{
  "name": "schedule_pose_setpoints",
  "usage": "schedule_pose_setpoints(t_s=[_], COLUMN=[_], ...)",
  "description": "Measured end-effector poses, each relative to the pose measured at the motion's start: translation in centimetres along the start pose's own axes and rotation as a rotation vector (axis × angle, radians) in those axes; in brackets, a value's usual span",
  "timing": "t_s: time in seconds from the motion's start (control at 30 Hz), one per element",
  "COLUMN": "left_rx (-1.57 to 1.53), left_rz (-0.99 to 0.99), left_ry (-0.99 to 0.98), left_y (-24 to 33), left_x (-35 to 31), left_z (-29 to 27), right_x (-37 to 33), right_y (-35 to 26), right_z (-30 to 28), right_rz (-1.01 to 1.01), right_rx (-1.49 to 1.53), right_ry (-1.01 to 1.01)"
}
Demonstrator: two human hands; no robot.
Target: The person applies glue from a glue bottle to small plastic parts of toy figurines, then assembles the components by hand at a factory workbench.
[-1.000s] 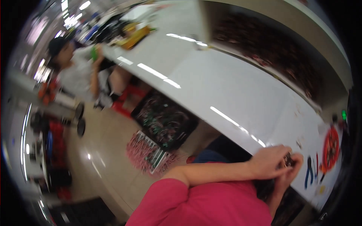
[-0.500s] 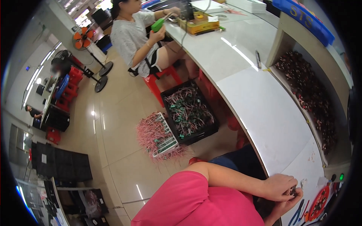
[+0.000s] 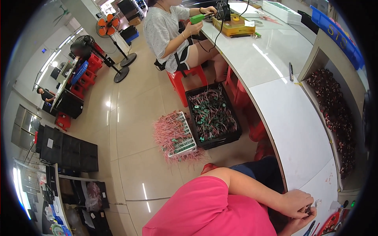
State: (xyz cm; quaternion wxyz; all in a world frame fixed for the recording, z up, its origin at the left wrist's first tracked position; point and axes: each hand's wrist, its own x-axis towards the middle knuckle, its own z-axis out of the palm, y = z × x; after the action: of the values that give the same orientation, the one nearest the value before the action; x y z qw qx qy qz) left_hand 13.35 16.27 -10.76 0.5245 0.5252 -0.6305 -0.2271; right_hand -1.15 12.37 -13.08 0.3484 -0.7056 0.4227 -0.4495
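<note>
Over the white worktop (image 3: 303, 129), at the lower right, my two hands meet. My left hand (image 3: 296, 203) is closed, its fingertips pinching a small dark part (image 3: 308, 209). From below, my right hand (image 3: 302, 225) grips the same part, and its wrist runs off the lower edge. Fingers cover most of the part, so its exact kind does not show. Beside the hands lies a red dish (image 3: 330, 225) with small pieces in it, cut off by the rim. Partly visible tool handles (image 3: 309, 228) lie between the dish and my right hand.
A shelf compartment holds a heap of small dark parts (image 3: 332, 118); a blue bin (image 3: 338, 37) sits above. On the floor stand a black crate (image 3: 214, 142) of wired green boards and a white rack (image 3: 187, 131) with pink wires. A co-worker (image 3: 167, 35) holds a green-handled tool (image 3: 197, 18).
The view has shifted, so the surroundings sit further right and mostly lower at the top. Both hands stay together on the small dark part, with slight finger movement.
</note>
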Motion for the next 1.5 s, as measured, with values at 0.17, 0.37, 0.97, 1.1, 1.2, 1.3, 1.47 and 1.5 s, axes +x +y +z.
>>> schedule_pose_setpoints(t_s=[0.17,0.37,0.97,1.1,1.2,1.3,1.47,1.5], left_rx=[0.004,0.01,0.005,0.001,0.004,-0.013,-0.038,-0.037], left_rz=[-0.006,-0.007,0.0,0.003,0.002,-0.008,-0.028,-0.034], left_ry=[0.007,0.013,0.027,0.015,0.022,-0.006,0.017,0.007], left_y=[0.1,0.1,0.1,0.1,0.2,0.2,0.4,0.4], left_x=[0.0,-0.1,-0.1,-0.2,-0.3,-0.3,-0.2,-0.2], left_z=[-0.1,0.1,0.3,0.3,0.2,0.0,0.2,0.1], right_x=[0.4,0.5,0.2,0.1,0.2,0.0,0.0,0.0], right_y=[4.4,4.7,4.6,4.0,4.5,3.8,4.4,4.5], right_z=[-1.2,-1.2,-1.2,-1.0,-1.3,-1.0,-1.4,-1.3], right_rz=[0.051,0.055,0.046,0.073,0.055,0.058,0.072,0.047], right_rx=[0.3,0.283,0.304,0.309,0.302,0.313,0.299,0.273], right_ry=[-0.089,-0.075,-0.077,-0.078,-0.101,-0.083,-0.079,-0.078])
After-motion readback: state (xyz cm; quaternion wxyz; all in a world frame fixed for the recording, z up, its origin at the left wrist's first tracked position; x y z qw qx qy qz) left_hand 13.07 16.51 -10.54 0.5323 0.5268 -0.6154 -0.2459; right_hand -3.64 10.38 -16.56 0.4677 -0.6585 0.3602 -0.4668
